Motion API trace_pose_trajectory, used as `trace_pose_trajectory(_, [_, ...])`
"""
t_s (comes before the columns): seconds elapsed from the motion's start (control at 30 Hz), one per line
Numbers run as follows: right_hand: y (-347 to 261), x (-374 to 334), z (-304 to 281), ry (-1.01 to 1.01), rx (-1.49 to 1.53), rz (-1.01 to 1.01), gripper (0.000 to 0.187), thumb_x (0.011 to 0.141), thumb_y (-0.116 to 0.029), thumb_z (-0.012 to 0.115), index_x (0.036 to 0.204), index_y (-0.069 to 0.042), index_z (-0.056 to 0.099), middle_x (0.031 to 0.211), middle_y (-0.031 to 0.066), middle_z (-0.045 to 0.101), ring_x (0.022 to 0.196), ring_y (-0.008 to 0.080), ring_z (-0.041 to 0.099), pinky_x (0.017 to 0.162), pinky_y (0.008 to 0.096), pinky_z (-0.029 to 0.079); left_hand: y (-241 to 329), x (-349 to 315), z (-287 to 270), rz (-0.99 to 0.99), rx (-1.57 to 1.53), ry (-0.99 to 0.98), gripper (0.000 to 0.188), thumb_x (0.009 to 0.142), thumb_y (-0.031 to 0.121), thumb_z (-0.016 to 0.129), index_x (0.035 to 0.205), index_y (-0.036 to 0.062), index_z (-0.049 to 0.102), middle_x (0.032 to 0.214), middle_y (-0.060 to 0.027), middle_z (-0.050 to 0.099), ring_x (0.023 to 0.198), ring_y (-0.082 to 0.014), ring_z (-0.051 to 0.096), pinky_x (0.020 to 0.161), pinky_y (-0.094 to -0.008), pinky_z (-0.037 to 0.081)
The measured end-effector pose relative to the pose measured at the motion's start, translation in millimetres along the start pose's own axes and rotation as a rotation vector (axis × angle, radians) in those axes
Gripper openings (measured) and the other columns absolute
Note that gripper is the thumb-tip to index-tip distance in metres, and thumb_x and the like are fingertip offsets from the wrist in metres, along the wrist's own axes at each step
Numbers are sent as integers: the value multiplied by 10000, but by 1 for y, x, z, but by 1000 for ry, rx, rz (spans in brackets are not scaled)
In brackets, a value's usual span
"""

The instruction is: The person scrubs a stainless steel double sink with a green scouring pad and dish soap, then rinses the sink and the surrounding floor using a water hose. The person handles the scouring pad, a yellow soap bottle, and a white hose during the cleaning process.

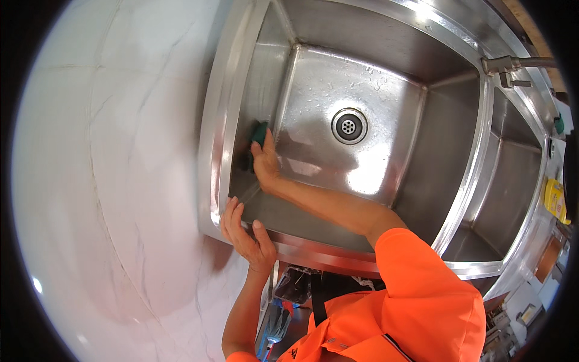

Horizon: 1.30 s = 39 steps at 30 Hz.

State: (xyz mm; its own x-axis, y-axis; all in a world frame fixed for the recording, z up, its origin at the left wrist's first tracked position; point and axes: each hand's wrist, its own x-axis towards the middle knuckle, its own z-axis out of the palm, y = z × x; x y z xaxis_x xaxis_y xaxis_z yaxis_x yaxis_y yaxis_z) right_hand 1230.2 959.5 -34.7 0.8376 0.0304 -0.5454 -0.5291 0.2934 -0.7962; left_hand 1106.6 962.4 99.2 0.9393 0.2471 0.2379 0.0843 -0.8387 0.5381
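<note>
A steel double sink (238, 72) fills the upper right of the head view. My right hand (265, 163) reaches down into the left basin and presses a green scouring pad (259, 131) against the basin's left wall. My left hand (244, 232) rests on the sink's front left corner rim, fingers spread over the edge. The round drain (349, 125) sits in the wet basin floor, to the right of my right hand. An orange sleeve covers my right upper arm.
A white marble-look wall (108, 169) runs along the left of the sink. A steel tap (512, 63) juts over the divider at the upper right. The second basin (512, 181) lies to the right. A yellow object (553, 199) sits at the far right edge.
</note>
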Motion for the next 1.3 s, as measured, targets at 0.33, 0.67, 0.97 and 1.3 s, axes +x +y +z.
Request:
trace_pose_trajectory(0.33, [-135, 112, 3, 216, 38, -265, 365, 884, -205, 453, 1187, -3, 425, 1130, 232, 513, 1052, 338, 476, 907, 424, 376, -6, -3, 3, 6, -73, 150, 378, 930, 139, 356, 1229, -81, 426, 1309, -220, 431, 1227, -346, 405, 1042, -413, 286])
trace_pose_trajectory(0.67, [-25, -61, -28, -691, -904, 110, 307, 824, -163, 446, 980, 68, 576, 991, 305, 592, 938, 453, 568, 827, 465, 434, -9, -11, 7, -54, -180, 328, 448, 970, 266, 305, 1242, -73, 412, 1318, -209, 410, 1221, -329, 395, 1036, -416, 283])
trace_pose_trajectory(0.97, [-7, -44, -28, -629, -977, 50, 263, 731, -81, 483, 833, 104, 640, 967, 295, 601, 918, 445, 584, 840, 464, 463, -10, -13, 7, -75, -227, 357, 414, 965, 230, 333, 1236, -70, 420, 1316, -202, 424, 1227, -324, 399, 1039, -410, 285])
trace_pose_trajectory(1.3, [-116, -6, -56, -543, -937, -733, 196, 758, -65, 495, 916, 30, 562, 899, 258, 562, 888, 408, 516, 742, 493, 434, -4, -7, 2, -81, -93, 323, 354, 950, 133, 356, 1226, -73, 434, 1325, -210, 424, 1238, -352, 396, 1031, -425, 299])
